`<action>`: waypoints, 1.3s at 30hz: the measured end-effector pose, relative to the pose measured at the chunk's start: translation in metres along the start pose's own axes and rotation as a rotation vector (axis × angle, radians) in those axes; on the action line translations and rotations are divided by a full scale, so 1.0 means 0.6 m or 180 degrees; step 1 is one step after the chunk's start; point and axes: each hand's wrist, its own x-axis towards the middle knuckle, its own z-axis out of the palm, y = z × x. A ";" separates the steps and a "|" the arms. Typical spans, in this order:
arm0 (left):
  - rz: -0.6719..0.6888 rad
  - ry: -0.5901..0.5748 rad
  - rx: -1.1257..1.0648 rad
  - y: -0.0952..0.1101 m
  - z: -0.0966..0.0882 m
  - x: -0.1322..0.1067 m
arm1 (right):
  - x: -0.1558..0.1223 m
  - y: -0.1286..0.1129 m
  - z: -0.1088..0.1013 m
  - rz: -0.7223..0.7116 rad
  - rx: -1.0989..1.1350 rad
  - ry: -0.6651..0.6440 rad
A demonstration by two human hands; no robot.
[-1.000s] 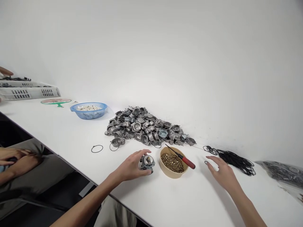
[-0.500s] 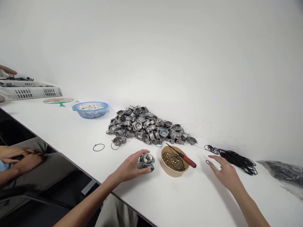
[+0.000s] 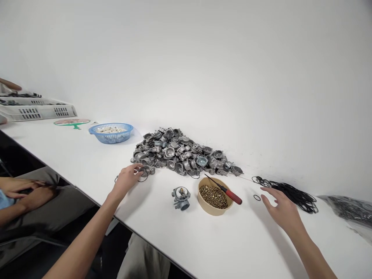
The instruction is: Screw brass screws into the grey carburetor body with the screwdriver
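My left hand (image 3: 128,179) reaches toward the front left of a heap of grey metal carburetor bowls (image 3: 180,153). Its fingers are stretched out at a thin black rubber ring (image 3: 146,179) lying beside one bowl; whether they touch it I cannot tell. Another ring is mostly hidden behind this hand. A carburetor body (image 3: 181,199) stands alone on the white table, a brass piece showing in its open top. My right hand (image 3: 280,207) hovers with fingers apart, holding nothing, just right of a small black ring (image 3: 257,197).
Right of the carburetor, a tan bowl (image 3: 213,211) of small brass parts carries a red-handled screwdriver (image 3: 232,195). Black rubber rings (image 3: 293,197) lie bunched at right, near a plastic bag (image 3: 348,209). Farther left are a blue basket (image 3: 112,136), a fan, a white crate and another person's hands (image 3: 31,193).
My left hand has let go of the carburetor and moved left to the ring by the bowls. The carburetor stays on the table. My right hand has shifted slightly right.
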 end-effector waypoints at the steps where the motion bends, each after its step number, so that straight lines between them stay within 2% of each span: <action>1: 0.0011 -0.0043 0.0010 -0.003 0.000 0.001 | 0.000 -0.003 -0.002 -0.0025 0.0015 0.0040; 6: 0.0133 -0.0095 0.0083 -0.001 -0.009 0.003 | -0.003 -0.013 -0.008 -0.0224 0.0096 0.0245; 10: 0.0316 0.0162 0.0074 0.029 -0.038 -0.011 | -0.007 -0.035 -0.020 -0.0304 0.0283 0.0543; 13: 0.0555 0.0439 -0.0060 0.085 -0.055 -0.042 | -0.015 -0.085 -0.032 -0.0195 0.0820 0.0694; 15: 0.0846 0.0419 -0.0259 0.135 -0.053 -0.071 | -0.027 -0.135 -0.036 -0.0283 0.1407 0.0398; 17: 0.1179 0.0323 -0.0448 0.187 -0.040 -0.103 | -0.045 -0.191 -0.035 -0.0870 0.1789 0.0017; 19: 0.1405 0.0295 -0.0797 0.233 -0.022 -0.134 | -0.069 -0.240 -0.033 -0.1445 0.1947 -0.0137; 21: 0.1484 0.0214 -0.0941 0.268 -0.006 -0.165 | -0.094 -0.274 -0.029 -0.1804 0.2053 -0.0239; 24: 0.1596 -0.0116 -0.1539 0.305 0.008 -0.213 | -0.124 -0.296 -0.021 -0.2101 0.2172 -0.0336; 29: 0.1932 -0.0501 -0.2145 0.347 0.020 -0.277 | -0.144 -0.308 -0.010 -0.2233 0.2467 -0.0338; 32: 0.1932 -0.0843 -0.2237 0.352 0.023 -0.286 | -0.144 -0.305 -0.017 -0.2068 0.2624 -0.0453; 33: 0.1921 -0.0884 -0.2226 0.346 0.022 -0.282 | -0.141 -0.298 -0.024 -0.1859 0.2661 -0.0732; 34: 0.1888 -0.0857 -0.2187 0.336 0.017 -0.274 | -0.135 -0.287 -0.033 -0.1583 0.2647 -0.1184; 37: 0.1509 -0.0270 -0.1881 0.275 -0.006 -0.221 | -0.100 -0.227 -0.070 -0.0601 0.2265 -0.2926; 38: 0.1277 -0.0039 -0.1686 0.246 -0.015 -0.196 | -0.083 -0.200 -0.083 -0.0323 0.2112 -0.3218; 39: 0.1002 0.0155 -0.1433 0.216 -0.023 -0.169 | -0.065 -0.171 -0.094 -0.0079 0.1959 -0.3147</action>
